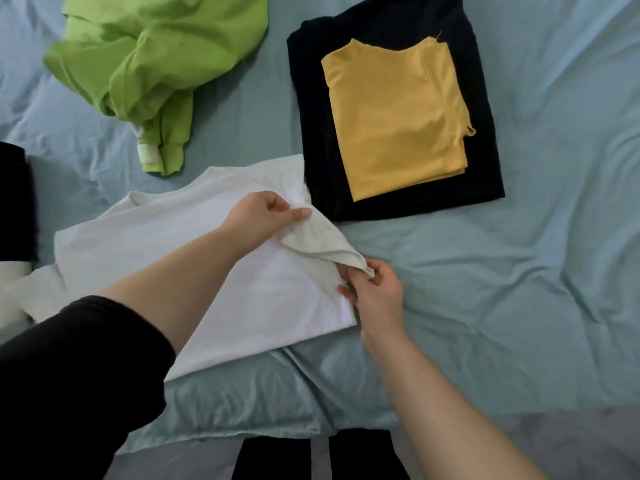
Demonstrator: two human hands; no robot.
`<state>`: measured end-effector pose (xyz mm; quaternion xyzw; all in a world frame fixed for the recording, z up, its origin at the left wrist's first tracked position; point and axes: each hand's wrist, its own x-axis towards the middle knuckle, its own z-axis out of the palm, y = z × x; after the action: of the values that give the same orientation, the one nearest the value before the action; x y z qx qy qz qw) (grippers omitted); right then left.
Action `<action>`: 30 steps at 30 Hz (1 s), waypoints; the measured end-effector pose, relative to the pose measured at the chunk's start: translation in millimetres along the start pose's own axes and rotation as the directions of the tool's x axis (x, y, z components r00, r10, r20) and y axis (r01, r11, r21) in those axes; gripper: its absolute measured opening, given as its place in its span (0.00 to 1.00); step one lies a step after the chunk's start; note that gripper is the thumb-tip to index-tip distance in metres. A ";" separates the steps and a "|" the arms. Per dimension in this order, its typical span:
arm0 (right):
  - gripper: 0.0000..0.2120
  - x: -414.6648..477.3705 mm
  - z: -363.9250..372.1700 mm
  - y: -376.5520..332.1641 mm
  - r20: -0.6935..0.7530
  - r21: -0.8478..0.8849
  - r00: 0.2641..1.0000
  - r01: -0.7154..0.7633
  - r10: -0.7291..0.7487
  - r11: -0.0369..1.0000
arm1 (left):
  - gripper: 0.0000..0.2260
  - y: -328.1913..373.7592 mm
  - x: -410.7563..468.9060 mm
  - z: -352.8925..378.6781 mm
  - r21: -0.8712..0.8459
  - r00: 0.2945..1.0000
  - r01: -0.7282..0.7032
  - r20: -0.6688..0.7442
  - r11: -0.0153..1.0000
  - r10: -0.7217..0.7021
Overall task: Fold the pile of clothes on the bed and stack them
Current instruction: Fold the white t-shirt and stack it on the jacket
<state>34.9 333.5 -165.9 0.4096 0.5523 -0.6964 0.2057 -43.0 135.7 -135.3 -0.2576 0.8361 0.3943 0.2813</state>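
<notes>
Since the white t-shirt lies flat on the bed in the lower-left middle of the frame, I'd say the step in hand is tucking the sleeve in over the body. To get it right I'd pull that sleeve taut between both hands and lay it straight across, so the side edge ends up one clean line. Then I'd smooth it flat before the next fold. If it bunches, the lump will show once it's stacked.

My left hand is closed in a pinch, thumb against curled fingers, with the upper end of the sleeve lifted off the shirt. My right hand sits at the shirt's right edge with its fingers curled around the sleeve's lower corner. The hands are near each other but apart, with the sleeve stretched between them.

The stack is just beyond, upper middle of the frame: a folded yellow shirt on top of a folded black garment, which almost touches the tee's far corner. A crumpled green garment waits in the upper left, not yet folded.
</notes>
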 end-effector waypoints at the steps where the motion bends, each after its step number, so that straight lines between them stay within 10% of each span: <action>1: 0.06 -1.5 -2.3 1.2 -0.014 -0.126 0.996 0.083 -0.085 0.989 | 0.22 2.4 2.0 3.3 -0.004 1.000 -0.018 -0.020 1.000 0.018; 6: 0.09 -10.5 -20.1 5.5 0.178 -0.666 0.858 0.466 -0.482 0.583 | 0.18 22.1 14.0 5.1 -0.084 0.999 -0.042 -0.018 0.996 0.040; 11: 0.14 -7.9 -32.9 8.3 0.539 -0.756 0.652 0.654 -0.533 0.037 | 0.06 28.8 27.0 7.6 -0.173 0.998 -0.039 -0.049 0.984 0.031; 16: 0.19 -1.2 -46.5 8.7 0.602 -0.759 0.699 0.651 -0.387 -0.004 | 0.13 21.2 26.0 2.1 -0.144 0.998 -0.054 -0.041 0.988 0.048; 23: 0.22 -16.6 -39.9 -0.8 0.692 -0.687 0.511 0.685 -0.510 -0.245 | 0.09 -14.9 9.1 -3.9 0.235 0.993 -0.114 -0.003 0.965 0.118; 30: 0.31 0.0 -29.4 4.7 0.786 -0.553 0.618 0.693 -0.015 -0.462 | 0.08 -13.1 11.1 11.8 0.305 0.974 -0.149 -0.121 0.941 0.193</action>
<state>48.4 359.6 -170.3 -0.3279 0.9025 -0.0710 0.2700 -39.2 135.6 -155.8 -0.1679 0.9234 0.2681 0.2176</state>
